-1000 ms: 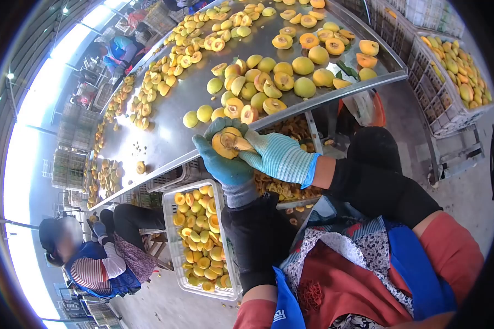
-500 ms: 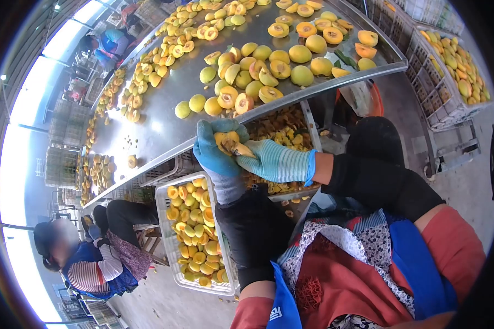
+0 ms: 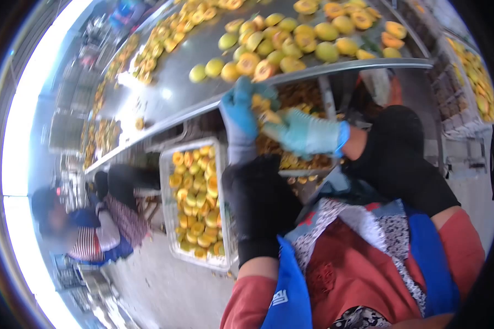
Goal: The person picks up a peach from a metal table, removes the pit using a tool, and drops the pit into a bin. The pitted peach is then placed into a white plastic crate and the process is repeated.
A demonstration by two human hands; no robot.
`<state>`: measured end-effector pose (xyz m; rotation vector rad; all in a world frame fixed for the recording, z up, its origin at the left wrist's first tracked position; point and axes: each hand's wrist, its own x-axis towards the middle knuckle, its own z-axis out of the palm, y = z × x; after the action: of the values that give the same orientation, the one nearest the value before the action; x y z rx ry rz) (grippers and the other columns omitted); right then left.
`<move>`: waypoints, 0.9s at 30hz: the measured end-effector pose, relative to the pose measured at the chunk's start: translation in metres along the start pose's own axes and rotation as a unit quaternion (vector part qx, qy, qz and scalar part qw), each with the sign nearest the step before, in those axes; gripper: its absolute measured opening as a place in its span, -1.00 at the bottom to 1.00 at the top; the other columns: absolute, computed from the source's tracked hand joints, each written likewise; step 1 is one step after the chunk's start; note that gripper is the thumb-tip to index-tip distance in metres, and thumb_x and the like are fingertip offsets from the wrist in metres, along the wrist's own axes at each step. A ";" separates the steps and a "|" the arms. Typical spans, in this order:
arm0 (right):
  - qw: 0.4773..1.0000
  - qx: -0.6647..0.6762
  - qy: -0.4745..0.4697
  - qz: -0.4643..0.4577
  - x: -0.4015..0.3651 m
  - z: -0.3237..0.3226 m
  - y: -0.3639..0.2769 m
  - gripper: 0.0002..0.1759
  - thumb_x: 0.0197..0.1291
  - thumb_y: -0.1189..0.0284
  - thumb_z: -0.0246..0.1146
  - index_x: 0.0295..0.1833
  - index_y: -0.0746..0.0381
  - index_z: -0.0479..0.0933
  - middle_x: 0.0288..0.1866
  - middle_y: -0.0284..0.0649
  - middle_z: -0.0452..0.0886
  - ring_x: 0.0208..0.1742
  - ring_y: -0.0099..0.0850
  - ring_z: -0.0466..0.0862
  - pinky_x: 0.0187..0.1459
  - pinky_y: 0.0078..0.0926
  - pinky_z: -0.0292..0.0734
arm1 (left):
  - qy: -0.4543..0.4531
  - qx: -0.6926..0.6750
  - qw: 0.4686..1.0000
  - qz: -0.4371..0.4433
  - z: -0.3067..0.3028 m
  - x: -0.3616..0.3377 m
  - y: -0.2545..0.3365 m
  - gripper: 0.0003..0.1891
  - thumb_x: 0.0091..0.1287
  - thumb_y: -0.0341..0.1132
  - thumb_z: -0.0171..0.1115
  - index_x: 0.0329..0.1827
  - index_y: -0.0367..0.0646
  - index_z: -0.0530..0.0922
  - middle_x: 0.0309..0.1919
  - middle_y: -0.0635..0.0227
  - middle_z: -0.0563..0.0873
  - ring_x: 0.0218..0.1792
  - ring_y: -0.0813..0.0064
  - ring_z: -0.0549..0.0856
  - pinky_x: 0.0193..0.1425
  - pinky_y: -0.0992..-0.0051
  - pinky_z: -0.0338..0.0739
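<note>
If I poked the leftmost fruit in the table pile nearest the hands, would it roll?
The fruit might roll or wobble, because its showing side looks rounded. It could also slide, since the table looks smooth and shiny. Pushed right, it would probably bump the neighbouring fruit.

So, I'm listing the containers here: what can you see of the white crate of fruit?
It's a white, rectangular, open-topped crate, apparently plastic, upright and well filled with yellow-orange stone-fruit halves. It sits below the edge of the metal table, on the person's left. Whether the nearby black sleeve touches it is unclear.
</note>
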<state>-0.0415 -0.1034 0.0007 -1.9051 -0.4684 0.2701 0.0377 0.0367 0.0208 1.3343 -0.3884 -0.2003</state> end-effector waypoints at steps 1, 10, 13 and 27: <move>0.997 0.049 -0.042 0.051 -0.002 -0.006 -0.011 -0.62 0.44 0.15 0.02 -0.23 0.23 0.51 -0.54 -0.27 0.54 -0.48 -0.39 0.56 -0.39 -0.37 0.41 | -0.020 -0.045 0.999 0.004 -0.002 0.002 -0.003 -0.48 0.50 -0.07 0.00 -0.41 -0.41 0.62 -0.47 0.11 0.72 -0.53 0.33 0.69 -0.41 0.39 0.61; 0.946 0.220 -0.057 0.230 -0.004 -0.010 -0.025 -0.55 0.37 -0.06 0.09 -0.34 0.10 0.45 -0.61 -0.43 0.41 -0.63 -0.56 0.40 -0.57 -0.50 0.28 | -0.045 -0.026 0.998 -0.043 -0.007 0.003 -0.015 -0.48 0.49 -0.07 -0.10 -0.43 -0.36 0.60 -0.48 0.11 0.69 -0.49 0.29 0.67 -0.33 0.38 0.60; 0.907 0.332 -0.100 0.239 -0.009 -0.016 -0.020 -0.56 0.39 -0.06 0.10 -0.39 0.03 0.40 -0.62 -0.50 0.32 -0.67 -0.65 0.30 -0.65 -0.59 0.20 | -0.074 -0.258 0.963 -0.033 -0.004 0.001 -0.023 -0.44 0.54 -0.01 -0.14 -0.41 -0.34 0.57 -0.46 0.08 0.66 -0.52 0.25 0.65 -0.38 0.35 0.59; 0.909 0.388 -0.093 0.122 -0.017 0.001 -0.007 -0.56 0.33 -0.08 0.19 -0.37 0.05 0.47 -0.61 -0.49 0.33 -0.67 -0.63 0.31 -0.65 -0.62 0.17 | -0.026 -0.293 0.956 0.001 0.012 0.002 -0.020 -0.62 0.51 -0.08 -0.10 -0.42 -0.10 0.48 -0.49 0.26 0.59 -0.41 0.23 0.63 -0.36 0.35 0.53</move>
<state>-0.0582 -0.1079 0.0066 -1.1505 -0.1922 0.6962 0.0365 0.0207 0.0040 0.7433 -0.3382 -0.3209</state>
